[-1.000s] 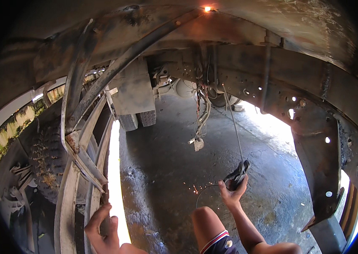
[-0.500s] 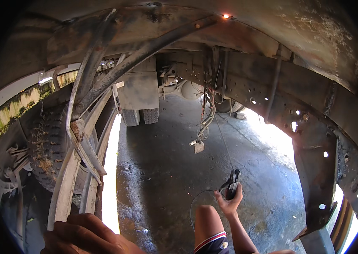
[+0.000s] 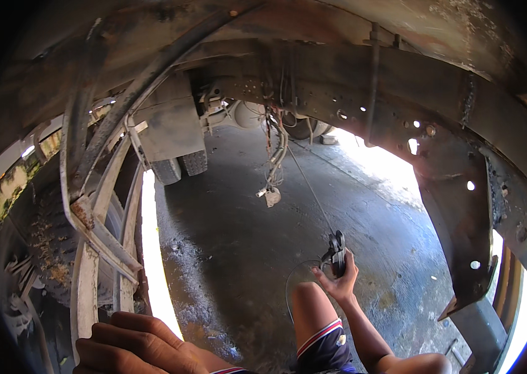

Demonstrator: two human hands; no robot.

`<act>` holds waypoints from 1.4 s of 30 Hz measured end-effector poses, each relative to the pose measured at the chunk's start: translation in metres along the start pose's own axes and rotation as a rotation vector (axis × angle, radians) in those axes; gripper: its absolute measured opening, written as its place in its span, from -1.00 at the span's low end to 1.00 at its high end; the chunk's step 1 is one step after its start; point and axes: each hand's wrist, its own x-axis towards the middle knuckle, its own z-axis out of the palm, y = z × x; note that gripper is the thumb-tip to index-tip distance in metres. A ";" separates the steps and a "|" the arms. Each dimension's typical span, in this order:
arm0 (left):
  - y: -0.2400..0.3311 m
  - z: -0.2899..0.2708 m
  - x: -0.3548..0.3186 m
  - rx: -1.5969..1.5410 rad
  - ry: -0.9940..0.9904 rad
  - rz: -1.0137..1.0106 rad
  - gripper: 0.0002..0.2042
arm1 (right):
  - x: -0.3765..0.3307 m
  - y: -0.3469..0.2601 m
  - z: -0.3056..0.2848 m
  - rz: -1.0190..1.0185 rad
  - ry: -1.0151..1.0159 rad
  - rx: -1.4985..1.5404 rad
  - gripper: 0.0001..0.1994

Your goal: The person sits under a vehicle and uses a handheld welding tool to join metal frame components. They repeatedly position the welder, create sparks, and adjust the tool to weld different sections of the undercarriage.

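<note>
My right hand [image 3: 340,283] is wrapped round a black clamp-like tool [image 3: 337,252], held above the floor just past my bare knee [image 3: 312,299]. Its thumb sticks out to the left. A thin dark cable [image 3: 311,187] runs from the tool toward the far end, and another thin line loops beside my knee. Close up at the lower left, my left hand [image 3: 138,346] has its fingers curled together. Whatever lies beneath those fingers is hidden.
Overhead and to the right runs a rusty vehicle frame rail [image 3: 425,100] full of holes. A wire bundle [image 3: 276,156] hangs ahead. Metal struts [image 3: 98,230] and a large tyre [image 3: 48,243] stand at the left. Twin tyres [image 3: 179,167] sit farther off. The concrete floor [image 3: 238,230] looks damp.
The whole scene has shifted left and up in the picture. The glowing orange spot on the overhead metal has left the view. My right hand still grips the tool.
</note>
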 end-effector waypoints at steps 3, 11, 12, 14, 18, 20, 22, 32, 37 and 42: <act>-0.007 0.000 0.002 -0.048 -0.051 -0.029 -0.81 | -0.003 0.000 -0.010 0.030 -0.014 -0.027 -0.28; -0.021 0.003 0.001 -0.154 -0.127 -0.029 -0.81 | -0.014 0.007 -0.037 0.112 -0.074 -0.170 -0.14; -0.022 0.004 0.001 -0.155 -0.128 -0.022 -0.80 | -0.014 0.007 -0.038 0.104 -0.068 -0.179 -0.14; -0.021 0.006 0.002 -0.154 -0.131 -0.010 -0.78 | -0.016 0.008 -0.041 0.112 -0.068 -0.195 -0.14; -0.020 0.007 0.003 -0.120 -0.195 -0.055 -0.72 | -0.019 0.010 -0.047 0.116 -0.070 -0.209 -0.14; -0.023 0.007 -0.002 -0.108 -0.210 -0.072 -0.69 | -0.022 0.013 -0.050 0.076 -0.053 -0.247 -0.16; -0.029 0.004 -0.011 -0.168 -0.249 -0.154 -0.68 | -0.029 0.017 -0.054 0.027 -0.036 -0.335 -0.18; -0.107 0.010 -0.095 -0.491 -0.596 -0.724 -0.73 | -0.120 0.047 -0.103 0.468 -0.034 -0.679 -0.15; -0.117 0.024 -0.147 -0.559 -0.349 -1.050 -0.77 | -0.155 0.062 -0.155 0.599 -0.023 -0.938 -0.24; -0.131 0.024 -0.173 -0.589 -0.088 -0.967 -0.70 | -0.140 0.054 -0.195 0.541 0.055 -1.156 -0.27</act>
